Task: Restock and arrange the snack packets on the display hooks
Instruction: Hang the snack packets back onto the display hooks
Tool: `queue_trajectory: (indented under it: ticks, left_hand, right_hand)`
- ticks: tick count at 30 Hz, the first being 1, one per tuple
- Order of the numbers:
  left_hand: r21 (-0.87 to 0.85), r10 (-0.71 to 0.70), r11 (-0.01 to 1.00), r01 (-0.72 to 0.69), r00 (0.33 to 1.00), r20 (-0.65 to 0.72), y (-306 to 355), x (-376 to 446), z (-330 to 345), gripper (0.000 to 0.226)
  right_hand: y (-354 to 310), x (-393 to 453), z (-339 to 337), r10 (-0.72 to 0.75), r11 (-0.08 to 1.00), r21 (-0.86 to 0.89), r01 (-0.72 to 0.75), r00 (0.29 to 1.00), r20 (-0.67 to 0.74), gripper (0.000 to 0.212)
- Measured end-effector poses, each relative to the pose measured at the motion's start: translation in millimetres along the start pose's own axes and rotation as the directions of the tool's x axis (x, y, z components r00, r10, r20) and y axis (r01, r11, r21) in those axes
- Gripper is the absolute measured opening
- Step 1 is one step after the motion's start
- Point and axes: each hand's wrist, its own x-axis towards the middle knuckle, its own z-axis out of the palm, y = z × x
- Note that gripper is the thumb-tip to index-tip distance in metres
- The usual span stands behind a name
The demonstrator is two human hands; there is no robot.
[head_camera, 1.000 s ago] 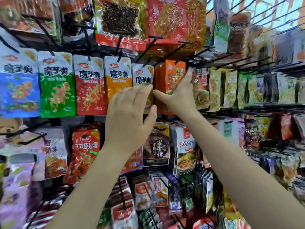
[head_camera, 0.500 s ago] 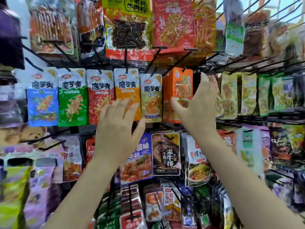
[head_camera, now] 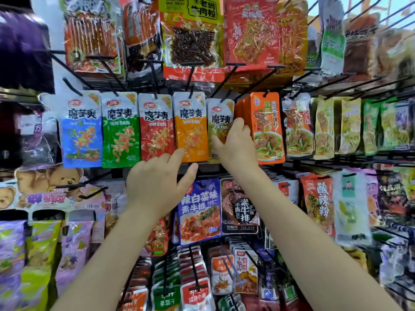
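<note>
The right hand [head_camera: 235, 144] pinches the olive-green foil snack packet [head_camera: 219, 124] between orange neighbours, while the left hand [head_camera: 157, 185] hovers open under the orange foil packet [head_camera: 190, 129].

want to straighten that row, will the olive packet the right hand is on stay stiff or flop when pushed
Probably floppy: the olive packet is thin crinkled film. It hangs from one hook, so it would likely swing. The glossy surface may slip under the right hand.

Head view, close, facing display hooks [head_camera: 190, 77]
</note>
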Motion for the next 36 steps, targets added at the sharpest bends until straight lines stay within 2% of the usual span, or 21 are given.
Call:
queue_trajectory:
  ticks: [5, 10, 13, 15, 17, 19, 21, 23, 25, 28, 31, 33, 36]
  left_hand:
    - [-0.050, 0.019, 0.999, -0.019, 1.000, 0.000, 0, -2, -5, 0.064]
    - [-0.106, 0.019, 0.994, -0.017, 1.000, 0.013, -2, -2, -6, 0.066]
    - [-0.121, -0.003, 0.993, 0.005, 1.000, 0.016, -2, -3, -7, 0.067]
    - [-0.143, -0.034, 0.989, 0.034, 0.999, 0.005, -4, -5, -6, 0.067]
    - [-0.202, -0.048, 0.979, 0.039, 0.998, -0.039, -4, -5, -4, 0.066]
    - [-0.257, -0.024, 0.966, 0.006, 0.997, -0.067, 4, 0, -5, 0.065]
    - [-0.287, 0.035, 0.956, -0.064, 0.994, -0.104, 25, 8, -6, 0.062]
    - [-0.308, 0.100, 0.940, -0.147, 0.981, -0.164, 54, 18, -5, 0.056]
    - [-0.318, 0.155, 0.923, -0.217, 0.965, -0.211, 85, 30, 0, 0.053]
    - [-0.315, 0.206, 0.910, -0.270, 0.953, -0.224, 124, 47, 14, 0.050]
    - [-0.262, 0.219, 0.935, -0.241, 0.970, -0.109, 145, 59, 33, 0.056]
    - [-0.232, 0.209, 0.951, -0.206, 0.978, -0.012, 152, 60, 46, 0.060]
    - [-0.175, 0.214, 0.963, -0.205, 0.976, 0.032, 154, 56, 56, 0.060]
  right_hand:
    - [-1, 9, 2, 0.031, 0.997, -0.071, -0.029, 0.999, 0.025, 0.066]
    - [3, 13, 5, 0.049, 0.998, -0.031, -0.048, 0.999, 0.017, 0.059]
    - [3, 5, -4, -0.002, 1.000, -0.004, 0.002, 1.000, 0.009, 0.056]
    - [0, -8, -15, -0.085, 0.996, 0.007, 0.085, 0.996, -0.009, 0.048]
    - [0, -23, -30, -0.216, 0.975, 0.022, 0.220, 0.970, -0.107, 0.032]
    - [8, -33, -51, -0.321, 0.944, -0.003, 0.331, 0.911, -0.259, 0.019]
    - [27, -32, -77, -0.306, 0.947, -0.031, 0.319, 0.874, -0.378, 0.018]
    - [56, -23, -102, -0.181, 0.981, -0.016, 0.192, 0.887, -0.426, 0.016]
    - [88, -11, -122, -0.024, 0.999, 0.011, 0.031, 0.926, -0.378, 0.016]
    - [125, 6, -132, 0.133, 0.991, 0.057, -0.125, 0.972, -0.194, 0.024]
    - [143, 19, -129, 0.182, 0.978, 0.109, -0.177, 0.983, -0.035, 0.036]
    - [150, 26, -128, 0.191, 0.969, 0.161, -0.190, 0.982, 0.008, 0.039]
    - [161, 33, -129, 0.208, 0.934, 0.287, -0.215, 0.977, 0.056, 0.042]
